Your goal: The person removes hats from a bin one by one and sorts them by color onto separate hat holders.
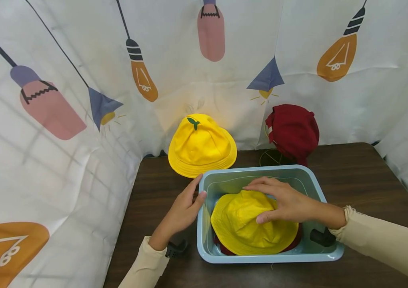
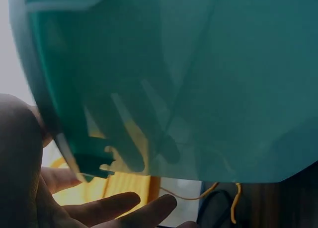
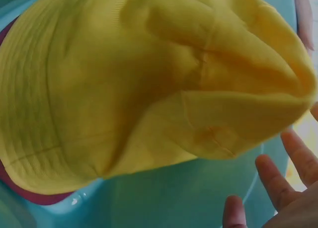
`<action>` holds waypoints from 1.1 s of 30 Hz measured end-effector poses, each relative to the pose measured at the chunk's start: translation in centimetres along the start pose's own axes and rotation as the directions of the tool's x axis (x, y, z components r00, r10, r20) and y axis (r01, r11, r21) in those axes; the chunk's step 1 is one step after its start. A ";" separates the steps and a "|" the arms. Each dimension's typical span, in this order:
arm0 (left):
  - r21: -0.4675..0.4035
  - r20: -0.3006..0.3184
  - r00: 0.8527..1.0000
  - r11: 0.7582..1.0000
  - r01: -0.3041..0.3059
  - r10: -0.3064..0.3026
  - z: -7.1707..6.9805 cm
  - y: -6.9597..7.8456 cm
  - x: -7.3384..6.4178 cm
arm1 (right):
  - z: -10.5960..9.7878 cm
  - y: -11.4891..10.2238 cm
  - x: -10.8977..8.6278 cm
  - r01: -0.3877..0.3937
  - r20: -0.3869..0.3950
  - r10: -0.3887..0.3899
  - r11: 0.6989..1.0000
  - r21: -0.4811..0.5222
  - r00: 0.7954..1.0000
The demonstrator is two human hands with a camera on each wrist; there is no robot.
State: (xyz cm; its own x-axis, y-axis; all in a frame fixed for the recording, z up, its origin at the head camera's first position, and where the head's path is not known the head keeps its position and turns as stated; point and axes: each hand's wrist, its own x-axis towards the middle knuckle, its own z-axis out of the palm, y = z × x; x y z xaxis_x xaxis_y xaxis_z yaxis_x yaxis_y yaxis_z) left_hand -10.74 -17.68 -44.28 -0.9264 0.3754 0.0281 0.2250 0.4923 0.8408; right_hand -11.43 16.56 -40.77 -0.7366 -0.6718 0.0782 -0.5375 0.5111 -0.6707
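Observation:
A yellow brimmed hat [image 1: 240,228] lies crown up in a light blue plastic bin [image 1: 261,259], over dark red fabric [image 1: 295,240] that shows under its brim. My right hand [image 1: 283,200] is over the hat, its fingers spread around the crown; in the right wrist view its fingertips [image 3: 268,171] are close beside the yellow cloth. At the bin's left rim, my left hand [image 1: 186,208] has its fingers extended along the outside near the back corner. The left wrist view shows those fingers [image 2: 119,208] below the translucent bin wall [image 2: 238,89].
Behind the bin stands another yellow hat [image 1: 204,144] with a green leaf emblem. A dark red cap [image 1: 294,130] sits on a wire stand [image 1: 274,158] at the back right. All rest on a dark wooden table [image 1: 362,188], with a printed white curtain [image 1: 175,48] behind.

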 end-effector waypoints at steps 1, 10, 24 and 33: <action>0.001 0.006 1.000 1.000 0.004 -0.004 0.1 -0.1 0.0 | 0.2 0.0 0.0 -0.007 0.012 0.007 1.000 -0.003 1.000; -0.042 0.047 0.998 0.998 0.040 -0.038 0.6 -0.3 -0.3 | 1.5 0.2 0.1 -0.071 0.071 0.075 0.996 -0.052 0.995; -0.065 0.052 0.998 0.997 0.034 -0.031 0.7 -0.5 -0.5 | 1.9 1.1 0.1 0.023 0.007 -0.022 0.994 -0.110 1.000; -0.095 0.051 0.998 0.995 0.028 -0.024 0.9 -0.7 -0.4 | 1.6 0.8 0.0 0.041 -0.051 -0.048 0.989 -0.142 0.998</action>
State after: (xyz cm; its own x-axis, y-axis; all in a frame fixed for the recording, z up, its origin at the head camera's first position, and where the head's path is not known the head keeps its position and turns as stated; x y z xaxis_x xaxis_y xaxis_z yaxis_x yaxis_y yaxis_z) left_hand -10.22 -17.47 -45.35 -0.9149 0.4033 -0.0193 0.1690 0.4261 0.8887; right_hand -11.19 16.15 -42.45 -0.7299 -0.6673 0.1485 -0.6197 0.5542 -0.5558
